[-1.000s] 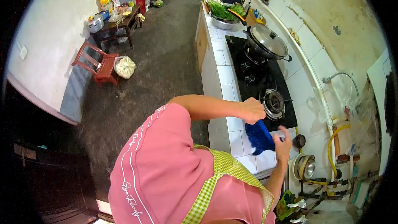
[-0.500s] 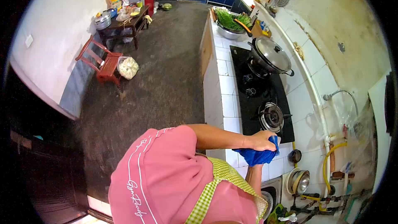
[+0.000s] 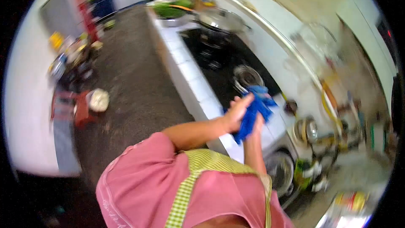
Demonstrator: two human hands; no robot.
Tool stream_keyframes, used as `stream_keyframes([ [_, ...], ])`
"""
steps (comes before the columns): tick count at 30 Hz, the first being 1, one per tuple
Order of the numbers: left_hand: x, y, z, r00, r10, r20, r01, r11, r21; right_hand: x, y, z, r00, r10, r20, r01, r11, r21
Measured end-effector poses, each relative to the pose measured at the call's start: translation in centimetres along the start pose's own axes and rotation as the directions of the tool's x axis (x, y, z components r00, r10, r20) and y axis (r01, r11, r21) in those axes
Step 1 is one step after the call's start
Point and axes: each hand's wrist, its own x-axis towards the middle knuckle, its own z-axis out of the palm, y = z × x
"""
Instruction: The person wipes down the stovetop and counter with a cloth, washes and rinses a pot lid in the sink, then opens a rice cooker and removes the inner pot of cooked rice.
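Note:
A crumpled blue cloth (image 3: 258,107) is between my two hands over the front part of the white tiled counter. My left hand (image 3: 237,113) grips it from the left side, and my right hand (image 3: 255,129) holds it from below and to the right. The hands are close together, and the folds of the cloth cover some of their fingers. Just beyond the cloth is the bare burner (image 3: 248,78) of the black gas stove (image 3: 215,61). Motion blurs the view.
A lidded pot (image 3: 221,20) sits on the far burner, with a bowl of green vegetables (image 3: 168,12) behind it. At the right are a sink basin (image 3: 279,171) and a metal pan (image 3: 307,130). A red chair (image 3: 82,109) stands on the floor at left.
The view has turned, so the stove appears further left. Both hands have moved relative to the cloth; my left hand has shifted from its top to its side, and one end now spreads outward.

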Motion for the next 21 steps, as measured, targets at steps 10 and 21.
stream_keyframes([
  [10, 2.5, -1.9, -0.4, 0.776, 0.461, 0.430, -0.544, 0.147, 0.826, -1.5, -0.4, -10.2, 0.983, 0.081, -0.164, -0.179, 0.615, -0.768],
  [21, 6.7, -6.2, -0.2, 0.965, 0.188, 0.180, -0.241, 0.379, 0.894, -6.9, -11.9, -5.5, 0.934, -0.312, -0.174, 0.009, 0.508, -0.861],
])
